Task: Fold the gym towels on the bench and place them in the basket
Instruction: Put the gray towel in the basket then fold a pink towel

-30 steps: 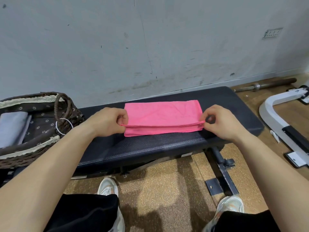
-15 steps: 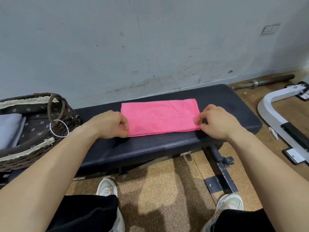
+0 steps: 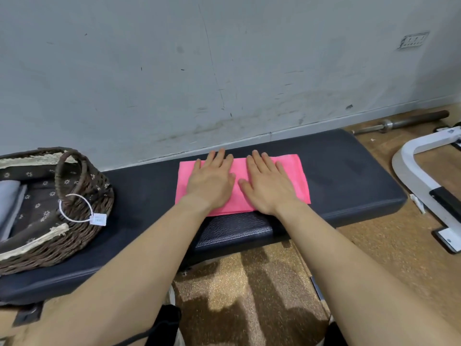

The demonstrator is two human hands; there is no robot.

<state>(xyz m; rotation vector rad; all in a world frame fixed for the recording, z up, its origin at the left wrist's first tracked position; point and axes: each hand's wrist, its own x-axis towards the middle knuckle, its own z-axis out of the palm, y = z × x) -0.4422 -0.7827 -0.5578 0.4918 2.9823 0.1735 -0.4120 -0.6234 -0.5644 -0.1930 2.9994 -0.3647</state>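
Scuffed grey wall (image 3: 224,71) and speckled brown floor (image 3: 249,283) frame a dark padded counter (image 3: 349,171) that runs across the view.

On it, the fingers (image 3: 220,158) of the left hand (image 3: 212,182) lie straight and slightly spread, flat on a pink towel (image 3: 299,178). The fingers (image 3: 259,161) of the right hand (image 3: 268,186) lie the same way just beside them, thumbs nearly touching. Neither hand grips or pinches anything; both palms press down.

That flat press looks meant to smooth the cloth and set its crease, so the layers do not spring apart when lifted. The towel lies as a neat rectangle near the middle of the counter, long side across, its near edge close to the front of the pad. How many layers it has I cannot tell from above. Judging by its length, another fold across may be needed before it fits the basket.

A woven basket (image 3: 82,236) sits well apart at the left end of the counter, apparently resting on it. Its arched handle (image 3: 72,176) stands up on the near side, with a white loop and a paper tag (image 3: 98,219) hanging from it. The lining is dark fabric with small flowers and a pale lace edge. Inside, at the far left, lies a folded grey cloth (image 3: 8,196), likely a towel already put away, with room beside it. The pink towel is not yet in the basket.
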